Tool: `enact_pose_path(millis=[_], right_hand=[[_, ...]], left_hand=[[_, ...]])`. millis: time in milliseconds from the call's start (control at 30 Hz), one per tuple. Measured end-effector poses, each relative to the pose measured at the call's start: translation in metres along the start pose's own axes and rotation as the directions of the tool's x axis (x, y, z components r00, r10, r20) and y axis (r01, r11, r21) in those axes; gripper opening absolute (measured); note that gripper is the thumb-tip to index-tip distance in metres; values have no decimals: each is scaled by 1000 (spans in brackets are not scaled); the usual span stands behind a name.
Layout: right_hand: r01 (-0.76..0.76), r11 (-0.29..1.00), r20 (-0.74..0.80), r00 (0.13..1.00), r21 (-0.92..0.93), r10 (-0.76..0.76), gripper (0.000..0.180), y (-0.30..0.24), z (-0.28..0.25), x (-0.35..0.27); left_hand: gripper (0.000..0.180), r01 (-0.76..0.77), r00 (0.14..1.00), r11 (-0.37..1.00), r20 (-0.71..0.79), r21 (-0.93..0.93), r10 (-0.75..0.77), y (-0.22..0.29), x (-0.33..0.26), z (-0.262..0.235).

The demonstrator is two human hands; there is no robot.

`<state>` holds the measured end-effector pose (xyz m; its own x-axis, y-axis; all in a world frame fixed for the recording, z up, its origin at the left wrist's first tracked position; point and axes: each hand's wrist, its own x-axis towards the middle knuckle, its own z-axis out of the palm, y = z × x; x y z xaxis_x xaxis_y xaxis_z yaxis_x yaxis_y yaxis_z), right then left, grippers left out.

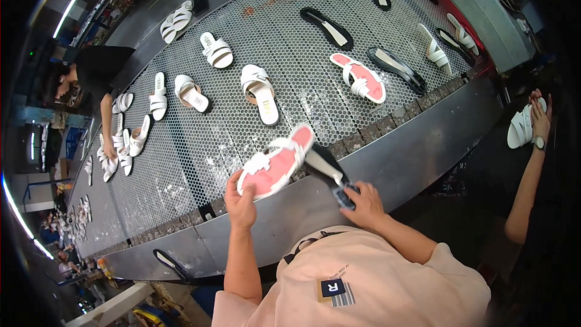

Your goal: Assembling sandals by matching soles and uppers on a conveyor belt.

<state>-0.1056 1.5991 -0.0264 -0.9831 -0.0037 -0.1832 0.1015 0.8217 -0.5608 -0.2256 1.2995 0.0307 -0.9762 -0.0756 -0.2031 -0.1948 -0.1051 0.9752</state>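
The left hand (241, 206) grips a white sandal with a pink top (272, 169) by its near end, thumb over the edge, while the right hand (366, 206) is closed around the near end of a black sole (324, 166) with a pale strip. Both things are held up at the near edge of the mesh worktop (236, 139), side by side (whether they touch, I cannot tell). Beyond them on the worktop lie a white slipper (260, 94), another pink-topped sandal (360, 79) and, just beside it, a second black sole (396, 70). At far right, a co-worker's hands (540, 120) hold white footwear (520, 128)
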Motion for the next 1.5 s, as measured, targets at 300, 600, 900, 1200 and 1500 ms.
enact_pose_path(millis=[300, 600, 900, 1200, 1500], right_hand=[[476, 880, 119, 873, 15, -474, 78, -31, -66, 12], [254, 957, 9, 966, 142, -258, 36, 34, -59, 7], [-403, 621, 344, 913, 672, 220, 17, 68, -68, 0], [-410, 405, 366, 912, 818, 184, 20, 64, -51, 16], [-518, 458, 533, 839, 723, 108, 25, 33, -34, 36]], left_hand=[[34, 556, 818, 831, 168, 17, -551, -22, -35, 25], [52, 313, 920, 838, 74, 448, -384, -76, -18, 63], [56, -5, 974, 516, 121, 857, -191, -107, 25, 101], [13, 388, 919, 893, 166, -228, -357, -104, 30, 119], [68, 418, 864, 796, 462, -437, -199, -75, 18, 129]])
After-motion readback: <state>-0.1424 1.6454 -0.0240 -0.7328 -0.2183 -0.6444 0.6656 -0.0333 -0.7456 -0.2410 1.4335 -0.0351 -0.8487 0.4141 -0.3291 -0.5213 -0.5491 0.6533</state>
